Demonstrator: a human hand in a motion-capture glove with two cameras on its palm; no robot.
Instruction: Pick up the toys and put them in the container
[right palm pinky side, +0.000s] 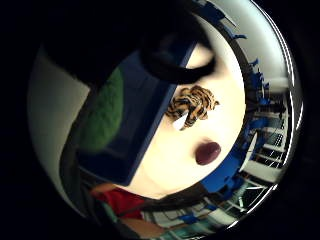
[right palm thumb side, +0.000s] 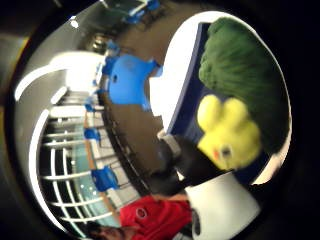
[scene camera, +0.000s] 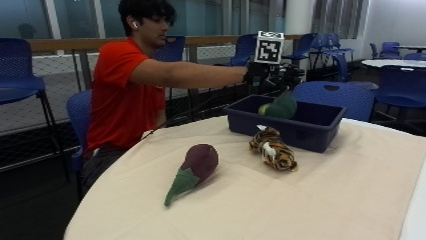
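Observation:
My gloved right hand reaches out over the blue container at the far side of the table. It holds a green plush toy by its top, and the toy's lower part hangs inside the container. In the thumb side view the green toy shows a yellow part and lies close to the palm, over the container's wall. A striped tiger toy lies on the cloth just in front of the container. A purple eggplant toy with a green stem lies nearer the table's front.
The round table carries a cream cloth. Blue chairs stand behind the container and around the room. The person in a red shirt sits at the table's far left edge.

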